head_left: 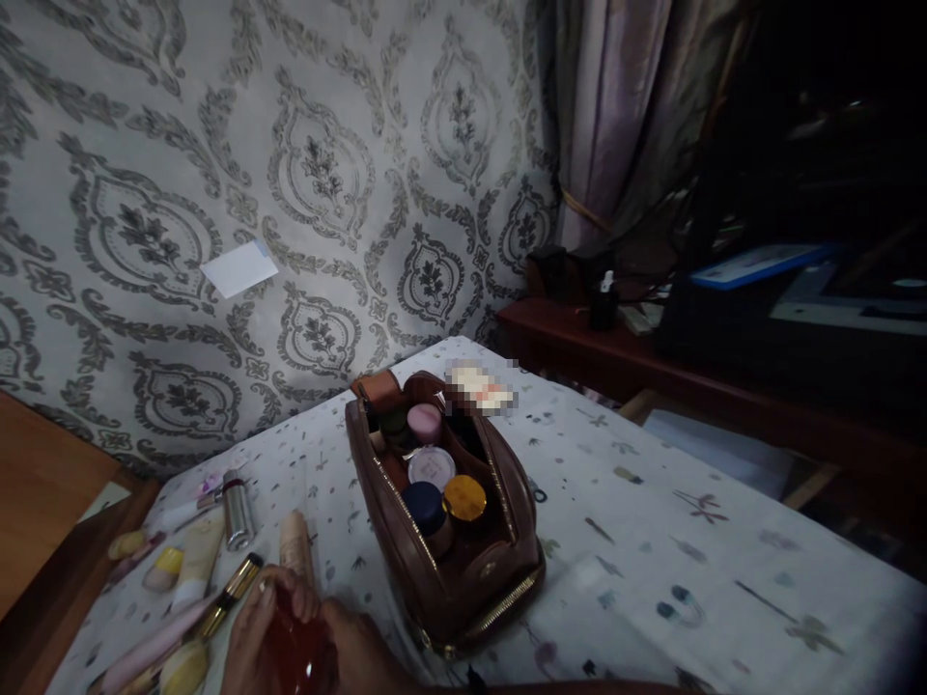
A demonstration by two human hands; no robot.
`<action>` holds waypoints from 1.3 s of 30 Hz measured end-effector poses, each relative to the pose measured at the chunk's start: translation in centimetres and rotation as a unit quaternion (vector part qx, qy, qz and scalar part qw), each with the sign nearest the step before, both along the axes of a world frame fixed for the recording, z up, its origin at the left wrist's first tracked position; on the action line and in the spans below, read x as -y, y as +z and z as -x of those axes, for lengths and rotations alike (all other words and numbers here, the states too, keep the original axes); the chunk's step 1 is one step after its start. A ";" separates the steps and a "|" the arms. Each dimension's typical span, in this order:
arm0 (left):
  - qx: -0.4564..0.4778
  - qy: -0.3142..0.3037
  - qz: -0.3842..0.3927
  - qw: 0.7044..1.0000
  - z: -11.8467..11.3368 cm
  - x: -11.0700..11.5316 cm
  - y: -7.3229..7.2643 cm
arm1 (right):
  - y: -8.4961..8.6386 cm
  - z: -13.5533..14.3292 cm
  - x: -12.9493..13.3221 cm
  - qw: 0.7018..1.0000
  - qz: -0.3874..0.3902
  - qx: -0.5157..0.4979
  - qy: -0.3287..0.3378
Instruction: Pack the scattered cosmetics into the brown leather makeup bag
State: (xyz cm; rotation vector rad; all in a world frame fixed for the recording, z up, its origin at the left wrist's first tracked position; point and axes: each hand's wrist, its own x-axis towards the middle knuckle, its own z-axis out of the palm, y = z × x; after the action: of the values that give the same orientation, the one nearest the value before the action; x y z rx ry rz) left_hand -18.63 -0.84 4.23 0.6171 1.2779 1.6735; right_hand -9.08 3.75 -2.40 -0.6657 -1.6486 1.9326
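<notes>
Red and glossy, a small rounded bottle sits at the bottom edge of the view, low over the surface; we cannot make out its label or cap in the dim light. Our hands meet around it: one hand curls its fingers over the left side and top, and the other hand, reaching in from the lower right, backs it from the other side, so both are closed on the bottle and neither is spread wide. Which is left and which is right we judge from the sides they enter on. Just beyond the fingers lie a beige tube, a black-and-gold pen-like stick, a silver lipstick and a cream tube, loose and close together on the patterned cloth. To the right, near the hands, a brown leather toiletry bag stands unzipped, its mouth gaping upward; jars with pink, dark blue and gold lids stand upright inside, packed side by side, probably so they stay put.
</notes>
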 end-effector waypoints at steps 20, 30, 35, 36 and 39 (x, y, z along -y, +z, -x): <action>-0.008 -0.019 -0.025 0.999 0.3 0.5 -0.4 | 2.0 -1.0 -0.2 0.999 -0.001 0.006 0.032; 0.018 -0.027 -0.004 0.999 0.7 0.7 0.1 | 2.8 -1.4 0.1 0.999 0.028 -0.013 0.009; 0.040 -0.005 0.036 0.999 0.6 1.0 1.2 | 3.9 -2.2 -0.2 0.993 0.057 -0.087 0.050; 0.042 0.003 0.045 0.998 0.7 1.1 1.2 | 3.7 -2.1 -0.2 0.993 0.059 -0.089 0.047; 0.032 0.041 0.060 0.997 1.5 1.1 1.0 | 2.3 -1.1 -0.1 0.994 0.077 -0.063 0.033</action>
State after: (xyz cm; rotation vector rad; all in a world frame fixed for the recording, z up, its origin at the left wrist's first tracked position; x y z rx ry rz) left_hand -20.13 -1.98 5.25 0.4422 1.3624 1.6566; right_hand -8.03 3.87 -0.05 -0.5404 -1.4732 2.1202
